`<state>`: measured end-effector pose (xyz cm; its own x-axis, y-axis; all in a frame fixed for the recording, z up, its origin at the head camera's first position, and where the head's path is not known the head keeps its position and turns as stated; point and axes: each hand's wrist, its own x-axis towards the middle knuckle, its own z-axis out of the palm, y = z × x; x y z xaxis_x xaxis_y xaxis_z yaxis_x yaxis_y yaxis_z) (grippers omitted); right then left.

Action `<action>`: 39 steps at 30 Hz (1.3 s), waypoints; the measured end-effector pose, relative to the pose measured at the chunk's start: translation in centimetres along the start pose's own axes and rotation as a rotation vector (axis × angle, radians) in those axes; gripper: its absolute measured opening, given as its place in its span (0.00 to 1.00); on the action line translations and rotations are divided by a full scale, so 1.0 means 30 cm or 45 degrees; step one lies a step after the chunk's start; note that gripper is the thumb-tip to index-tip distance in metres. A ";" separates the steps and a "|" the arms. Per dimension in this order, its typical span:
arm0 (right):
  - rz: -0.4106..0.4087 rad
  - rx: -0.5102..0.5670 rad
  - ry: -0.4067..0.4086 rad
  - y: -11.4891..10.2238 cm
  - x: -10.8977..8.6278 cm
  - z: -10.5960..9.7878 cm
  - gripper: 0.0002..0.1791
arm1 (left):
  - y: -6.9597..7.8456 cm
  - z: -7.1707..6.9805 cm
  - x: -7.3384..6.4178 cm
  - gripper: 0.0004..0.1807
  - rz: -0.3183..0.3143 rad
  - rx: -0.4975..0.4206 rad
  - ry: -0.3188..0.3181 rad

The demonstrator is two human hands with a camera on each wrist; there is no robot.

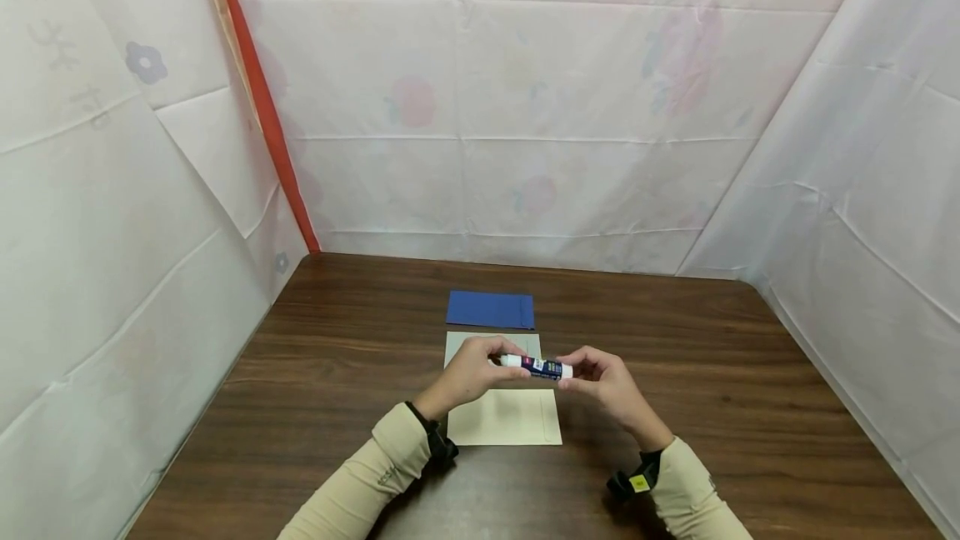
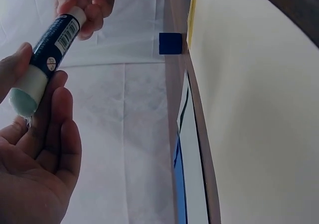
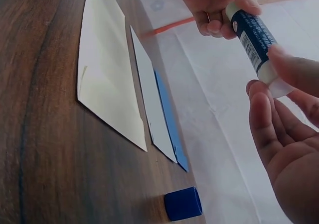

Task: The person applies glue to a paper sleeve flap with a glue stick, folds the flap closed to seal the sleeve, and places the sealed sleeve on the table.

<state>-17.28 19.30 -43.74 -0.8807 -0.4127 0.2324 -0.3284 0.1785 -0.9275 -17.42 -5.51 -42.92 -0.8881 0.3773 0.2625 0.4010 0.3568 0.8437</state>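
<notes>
A glue stick (image 1: 542,367) with a dark blue label and white ends lies level between my two hands, above the envelopes. My left hand (image 1: 471,371) pinches its left end between thumb and fingers. With thumb and fingertips, my right hand (image 1: 609,386) pinches the other end. The pale, rounded tip (image 2: 23,102) shows uncapped past my left fingers in the left wrist view. A blue cap (image 3: 183,204) lies on the table to the right of the envelopes; the right hand hides it in the head view.
Below the hands a cream envelope (image 1: 504,419) lies nearest on the brown wooden table (image 1: 330,373). Behind it is a pale grey envelope (image 1: 461,343), partly covered by the left hand, then a blue envelope (image 1: 490,309). White sheeting (image 1: 487,190) encloses the back and sides.
</notes>
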 end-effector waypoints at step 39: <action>0.026 0.012 -0.006 0.020 0.004 0.004 0.11 | -0.010 -0.007 0.006 0.13 -0.027 -0.077 0.001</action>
<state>-17.54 19.26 -44.29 -0.8855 -0.4133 0.2122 -0.3074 0.1788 -0.9346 -17.74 -5.71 -43.03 -0.8964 0.3697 0.2444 0.3677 0.3125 0.8758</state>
